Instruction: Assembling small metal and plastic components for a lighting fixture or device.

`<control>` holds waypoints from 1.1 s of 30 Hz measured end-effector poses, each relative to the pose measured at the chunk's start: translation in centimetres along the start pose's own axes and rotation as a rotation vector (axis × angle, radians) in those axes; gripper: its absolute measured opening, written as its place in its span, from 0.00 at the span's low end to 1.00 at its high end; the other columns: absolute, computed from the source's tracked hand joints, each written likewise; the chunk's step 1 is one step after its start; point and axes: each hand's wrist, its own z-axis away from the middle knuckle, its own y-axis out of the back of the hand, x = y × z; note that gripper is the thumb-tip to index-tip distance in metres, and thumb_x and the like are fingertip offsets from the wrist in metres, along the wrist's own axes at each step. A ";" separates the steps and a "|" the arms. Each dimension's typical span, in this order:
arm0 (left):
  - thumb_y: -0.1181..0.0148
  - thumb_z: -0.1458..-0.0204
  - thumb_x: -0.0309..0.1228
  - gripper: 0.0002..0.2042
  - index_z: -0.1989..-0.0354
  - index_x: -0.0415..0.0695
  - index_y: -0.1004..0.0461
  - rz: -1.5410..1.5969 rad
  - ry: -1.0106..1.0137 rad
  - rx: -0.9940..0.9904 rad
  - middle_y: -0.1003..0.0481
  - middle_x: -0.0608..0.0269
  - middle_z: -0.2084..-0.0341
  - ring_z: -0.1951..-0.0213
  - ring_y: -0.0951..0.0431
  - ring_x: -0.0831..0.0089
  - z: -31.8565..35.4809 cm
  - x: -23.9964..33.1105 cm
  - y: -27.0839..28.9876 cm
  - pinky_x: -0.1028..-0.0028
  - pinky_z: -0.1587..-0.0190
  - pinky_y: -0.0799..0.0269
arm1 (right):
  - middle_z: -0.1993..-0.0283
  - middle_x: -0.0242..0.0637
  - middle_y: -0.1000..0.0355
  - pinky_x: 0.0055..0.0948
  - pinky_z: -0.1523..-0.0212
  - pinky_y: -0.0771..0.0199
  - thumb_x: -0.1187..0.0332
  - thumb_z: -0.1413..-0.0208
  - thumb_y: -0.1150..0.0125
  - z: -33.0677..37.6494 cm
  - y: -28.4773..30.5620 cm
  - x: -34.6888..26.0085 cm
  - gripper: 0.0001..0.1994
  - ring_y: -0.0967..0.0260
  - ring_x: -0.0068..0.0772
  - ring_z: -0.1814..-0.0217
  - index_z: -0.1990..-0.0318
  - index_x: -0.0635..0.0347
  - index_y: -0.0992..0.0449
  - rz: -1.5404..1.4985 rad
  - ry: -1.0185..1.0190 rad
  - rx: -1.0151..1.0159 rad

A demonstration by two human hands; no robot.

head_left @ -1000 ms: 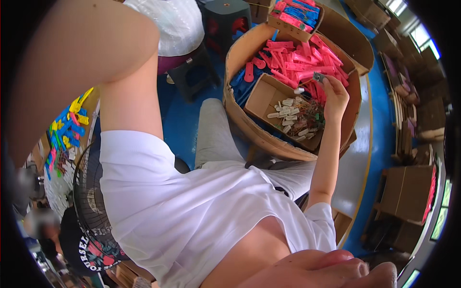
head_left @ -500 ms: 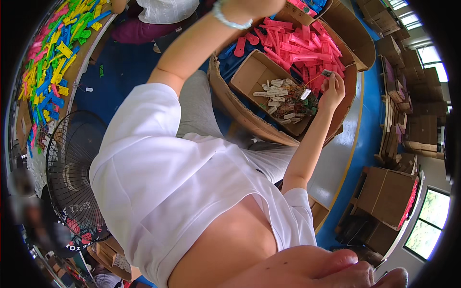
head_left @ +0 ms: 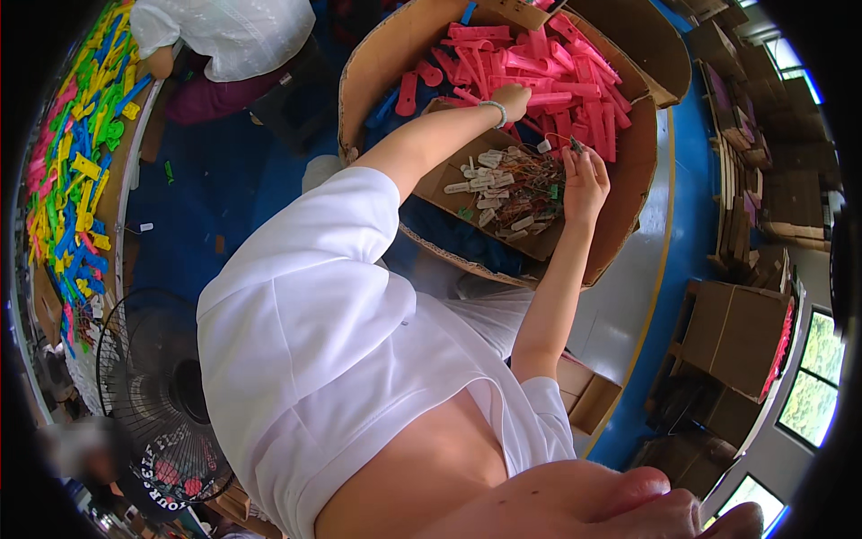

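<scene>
My left hand (head_left: pixel 512 102) reaches into a large cardboard box (head_left: pixel 633 184), onto a heap of pink plastic pieces (head_left: pixel 588 115). Its fingers are hidden, so whether they grip a piece does not show. My right hand (head_left: pixel 585 184) is closed, pinching a small dark circuit board (head_left: pixel 577 144) between the fingertips. A thin wire runs from the board toward a small white part (head_left: pixel 544 145). Below the pink heap, within the large box, sits a smaller open carton (head_left: pixel 438 184) with wired white parts (head_left: pixel 489 180) in a tangle.
At left, a table carries a pile of coloured plastic pieces (head_left: pixel 85 171). A black fan (head_left: pixel 162 386) stands at lower left. Another person in a white top (head_left: pixel 238 36) sits at upper left. Cardboard boxes (head_left: pixel 732 337) are stacked along the right.
My left hand has come down from the upper edge onto the pink heap. My right hand, still pinching the board, has shifted slightly left in view. The view itself has also shifted.
</scene>
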 end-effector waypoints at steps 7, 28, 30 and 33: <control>0.41 0.53 0.26 0.09 0.63 0.39 0.24 0.131 -0.415 0.189 0.26 0.56 0.65 0.58 0.27 0.58 3.1 5.1 10.2 0.64 0.54 0.30 | 0.60 0.41 0.27 0.24 0.62 0.23 0.83 0.49 0.39 1.4 2.0 -1.9 0.14 0.27 0.29 0.64 0.54 0.71 0.28 0.348 0.142 0.147; 0.42 0.50 0.17 0.06 0.64 0.35 0.28 1.681 0.062 0.567 0.28 0.61 0.61 0.61 0.23 0.70 17.8 14.1 23.3 0.73 0.58 0.24 | 0.60 0.42 0.28 0.25 0.60 0.25 0.86 0.50 0.40 11.9 -9.8 -9.9 0.10 0.29 0.28 0.60 0.60 0.71 0.26 0.356 0.292 -0.135; 0.41 0.52 0.14 0.12 0.60 0.38 0.30 1.725 0.137 0.738 0.29 0.59 0.61 0.60 0.23 0.69 17.9 14.6 22.8 0.73 0.60 0.23 | 0.61 0.42 0.27 0.26 0.65 0.23 0.85 0.50 0.40 12.8 -11.1 -9.0 0.08 0.28 0.30 0.64 0.61 0.72 0.26 0.350 0.335 -0.117; 0.42 0.53 0.13 0.14 0.58 0.41 0.32 1.901 0.200 0.848 0.29 0.59 0.61 0.60 0.23 0.69 18.2 16.3 22.2 0.72 0.59 0.23 | 0.63 0.43 0.26 0.25 0.67 0.22 0.85 0.50 0.40 13.6 -11.3 -6.7 0.08 0.26 0.31 0.65 0.61 0.72 0.26 0.364 0.362 -0.110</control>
